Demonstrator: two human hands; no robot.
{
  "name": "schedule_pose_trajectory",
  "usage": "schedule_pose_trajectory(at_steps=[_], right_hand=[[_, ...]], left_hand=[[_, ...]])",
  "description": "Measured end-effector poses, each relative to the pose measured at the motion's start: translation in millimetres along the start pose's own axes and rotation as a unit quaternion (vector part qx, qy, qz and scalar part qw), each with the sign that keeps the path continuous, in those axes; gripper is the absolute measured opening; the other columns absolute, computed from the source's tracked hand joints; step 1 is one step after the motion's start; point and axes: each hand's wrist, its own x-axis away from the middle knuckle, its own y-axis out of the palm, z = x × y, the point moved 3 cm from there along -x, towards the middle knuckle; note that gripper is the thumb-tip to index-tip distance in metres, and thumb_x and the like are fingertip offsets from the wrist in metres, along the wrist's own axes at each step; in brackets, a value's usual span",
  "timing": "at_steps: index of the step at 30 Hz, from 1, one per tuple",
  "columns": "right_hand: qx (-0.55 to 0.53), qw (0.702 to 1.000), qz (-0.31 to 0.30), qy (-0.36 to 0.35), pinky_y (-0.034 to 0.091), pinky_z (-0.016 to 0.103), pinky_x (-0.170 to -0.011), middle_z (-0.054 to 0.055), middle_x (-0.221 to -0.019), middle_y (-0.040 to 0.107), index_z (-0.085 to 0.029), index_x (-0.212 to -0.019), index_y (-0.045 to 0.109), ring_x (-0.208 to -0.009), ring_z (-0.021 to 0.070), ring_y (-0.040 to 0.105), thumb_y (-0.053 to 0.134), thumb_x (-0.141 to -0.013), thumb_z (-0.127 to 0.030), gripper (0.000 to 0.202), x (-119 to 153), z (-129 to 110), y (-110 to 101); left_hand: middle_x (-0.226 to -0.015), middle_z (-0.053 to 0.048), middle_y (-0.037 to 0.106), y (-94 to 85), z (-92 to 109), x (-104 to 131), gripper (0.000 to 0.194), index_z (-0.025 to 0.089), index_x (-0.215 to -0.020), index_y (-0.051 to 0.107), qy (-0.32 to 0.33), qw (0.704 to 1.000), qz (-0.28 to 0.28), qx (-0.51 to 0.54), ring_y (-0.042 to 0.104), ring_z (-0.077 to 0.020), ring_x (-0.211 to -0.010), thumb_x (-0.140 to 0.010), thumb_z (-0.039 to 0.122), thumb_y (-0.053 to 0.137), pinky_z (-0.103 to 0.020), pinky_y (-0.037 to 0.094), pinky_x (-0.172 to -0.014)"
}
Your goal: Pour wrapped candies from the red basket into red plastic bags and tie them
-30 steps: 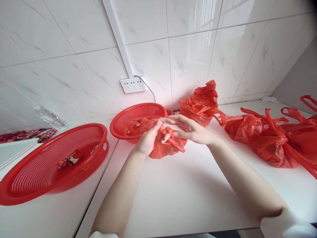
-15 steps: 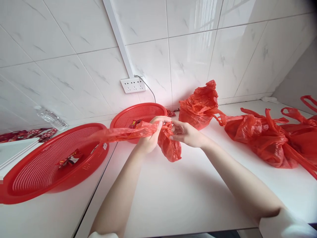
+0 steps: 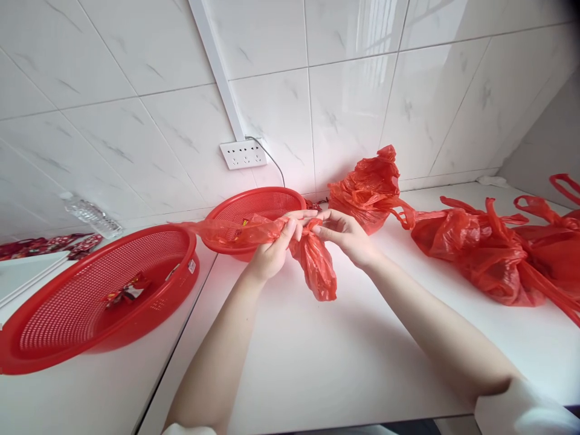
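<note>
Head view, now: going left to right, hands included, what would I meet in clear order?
Large red basket → left hand → right hand → red bags at the far right.

Marbled wall tiles [image 3: 267, 36], white tabletop [image 3: 344, 356], perhaps window glare [image 3: 376, 30]

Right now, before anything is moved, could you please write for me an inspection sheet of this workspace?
Surface: white tabletop, dark seam towards the left.
Things in hand: red plastic bag, gathered at the middle, one end stretched leftward across the smaller perforated basket.
Clutter: larger perforated basket with small packets inside, contents unclear; crumpled red bag near the wall; more red bags at right; clear bottle at left.
Hands: left hand grips the bag; right hand pinches its gathered part.
Cables: one thin cable at the socket panel.
Surroundings: marbled wall tiles, white trunking.
</note>
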Motion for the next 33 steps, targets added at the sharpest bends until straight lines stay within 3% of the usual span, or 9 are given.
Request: schedule_pose_trajectory(at_steps=[4,7,10,13,19,25,28,33], right_hand=[[0.119,0.989,0.031,-0.081,0.051,0.034,-0.076,0.004,-0.092,0.064,-0.02,-0.087,0.06,-0.081,0.0171,0.062,0.07,-0.079,-0.037,0.022,0.2,-0.9,-1.1],[0.217,0.963,0.078,-0.14,0.05,0.034,-0.081,0.004,-0.089,0.066,-0.021,-0.085,0.061,-0.085,0.0182,0.062,0.059,-0.084,-0.026,0.005,3.2,-4.4,-1.7],[0.268,0.945,0.097,-0.159,0.047,0.035,-0.085,0.004,-0.093,0.066,-0.022,-0.088,0.06,-0.091,0.0188,0.062,0.049,-0.084,-0.016,0.013,6.3,-7.5,0.2],[0.179,0.972,0.08,-0.131,0.047,0.033,-0.078,0.002,-0.089,0.062,-0.022,-0.089,0.055,-0.082,0.0165,0.059,0.046,-0.083,-0.015,0.013,6.0,-6.8,1.3],[0.009,0.999,0.04,-0.036,0.039,0.028,-0.058,-0.006,-0.06,0.045,-0.022,-0.087,0.052,-0.054,0.0115,0.043,0.047,-0.073,-0.013,0.017,2.6,-8.3,-4.4],[-0.106,0.994,-0.014,-0.002,0.044,0.032,-0.067,-0.001,-0.071,0.057,-0.022,-0.081,0.054,-0.066,0.0148,0.052,0.064,-0.077,-0.028,0.012,3.5,-16.5,-7.9],[-0.116,0.993,-0.021,-0.005,0.043,0.032,-0.064,-0.003,-0.064,0.047,-0.023,-0.078,0.055,-0.061,0.0138,0.047,0.066,-0.075,-0.031,0.014,3.8,-17.6,-8.6],[-0.079,0.997,-0.02,-0.011,0.019,0.024,-0.045,-0.009,-0.052,0.024,-0.023,-0.075,0.048,-0.045,0.0073,0.018,0.065,-0.077,-0.032,0.02,3.7,-18.4,-15.1]], left_hand=[[-0.121,-0.007,0.054,2.4,-1.5,0.1,0.039,0.019,-0.071,0.05,-0.028,0.999,0.007,-0.016,0.053,-0.0205,-0.106,-0.096,0.048,0.039,-0.034,0.043,-0.092],[-0.099,-0.004,0.054,4.0,-6.0,-1.7,0.038,0.02,-0.071,0.048,-0.033,0.998,0.018,-0.049,0.051,-0.0176,-0.094,-0.096,0.046,0.039,-0.031,0.041,-0.088],[-0.077,0.0,0.044,3.6,-10.4,-3.5,0.038,0.02,-0.069,0.044,-0.038,0.996,0.016,-0.083,0.044,-0.0156,-0.077,-0.097,0.045,0.037,-0.028,0.038,-0.08],[-0.071,0.001,0.037,2.3,-13.1,-4.2,0.04,0.02,-0.067,0.041,-0.057,0.995,-0.001,-0.084,0.038,-0.0151,-0.069,-0.097,0.045,0.035,-0.028,0.036,-0.073],[-0.072,-0.001,0.044,7.9,-8.8,-2.9,0.039,0.021,-0.066,0.04,-0.048,0.996,-0.048,-0.063,0.044,-0.0168,-0.075,-0.098,0.042,0.033,-0.03,0.037,-0.077],[-0.067,0.0,0.034,6.2,-3.4,-1.3,0.038,0.021,-0.064,0.036,-0.069,0.996,-0.037,0.044,0.04,-0.0151,-0.067,-0.096,0.04,0.038,-0.03,0.038,-0.072],[-0.068,0.001,0.034,4.6,-3.4,-0.2,0.038,0.02,-0.064,0.036,-0.09,0.992,-0.039,0.084,0.039,-0.0145,-0.066,-0.095,0.042,0.041,-0.03,0.039,-0.07],[-0.066,0.001,0.034,4.3,-3.3,1.0,0.042,0.02,-0.062,0.037,-0.093,0.994,-0.04,0.042,0.038,-0.0135,-0.062,-0.094,0.046,0.044,-0.03,0.04,-0.066]])
